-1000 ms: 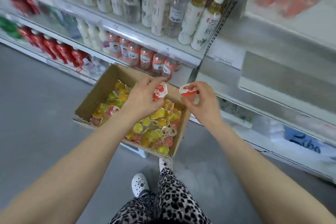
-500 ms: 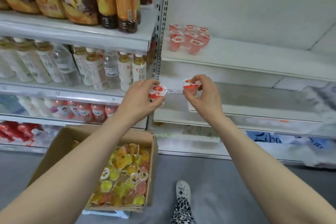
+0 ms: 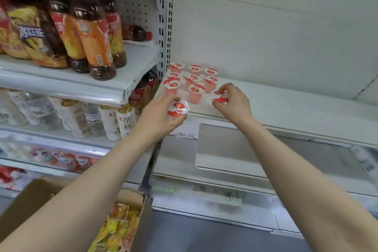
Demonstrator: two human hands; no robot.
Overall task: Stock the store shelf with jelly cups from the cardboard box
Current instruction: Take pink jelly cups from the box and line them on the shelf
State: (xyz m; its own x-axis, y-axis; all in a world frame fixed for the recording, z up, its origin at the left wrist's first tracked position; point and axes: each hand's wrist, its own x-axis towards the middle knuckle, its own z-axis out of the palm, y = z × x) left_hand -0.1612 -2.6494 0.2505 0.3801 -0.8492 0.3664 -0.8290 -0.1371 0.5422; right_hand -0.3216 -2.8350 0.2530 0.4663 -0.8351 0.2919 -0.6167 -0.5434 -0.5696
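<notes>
1. Left cup (image 3: 177,109): small jelly cup with a white foil lid and red fruit print. The body is mostly hidden by the fingers.
2. Right cup (image 3: 220,96): same kind, red and white lid, pinkish body barely showing.
3. Left hand (image 3: 157,115): fingers curled narrow around the left cup, thumb on the near side, fingertips (image 3: 173,99) over the top edge of the lid.
4. Right hand (image 3: 234,101): thumb and fingertips pinch the right cup by its rim, the other fingers bent close.
5. Left cup's lid is tipped toward the camera, its axis leaning back from upright. It sits at the shelf (image 3: 286,106) front edge.
6. Right cup's lid faces left and up, its axis tilted. It is over the shelf; whether it touches the shelf I cannot tell.
7. Shelf cups (image 3: 192,77): a cluster standing upright with lids up, just beyond both sets of fingertips and between the hands. The nearest one is just beside the right cup.
8. Box (image 3: 30,196): cardboard, well below the left forearm, mixed yellow and pink cups inside.
9. Bottles (image 3: 92,37): on the racks left of the left hand.
</notes>
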